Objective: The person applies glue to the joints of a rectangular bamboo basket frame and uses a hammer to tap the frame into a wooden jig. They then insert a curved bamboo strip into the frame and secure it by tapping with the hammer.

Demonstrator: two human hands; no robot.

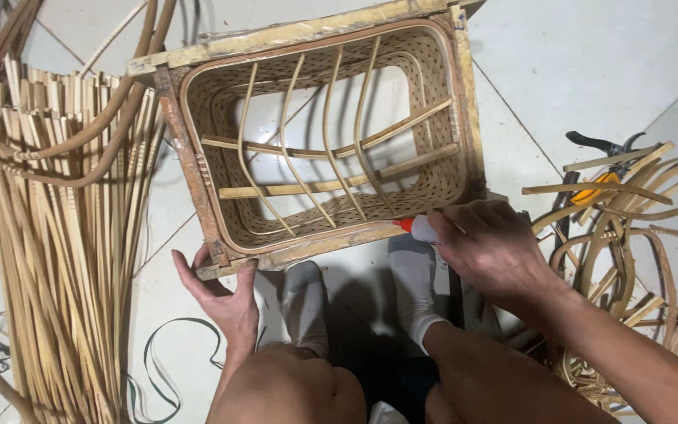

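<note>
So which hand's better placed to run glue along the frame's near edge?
Probably the right hand: it already grips the glue bottle, red tip touching the near edge of the woven frame. The left hand is busy steadying the frame's corner.

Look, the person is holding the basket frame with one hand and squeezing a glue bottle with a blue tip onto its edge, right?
Almost. The head view shows the glue bottle in the right hand has a red tip, not blue. The left hand does hold the basket frame at its near corner.
</note>
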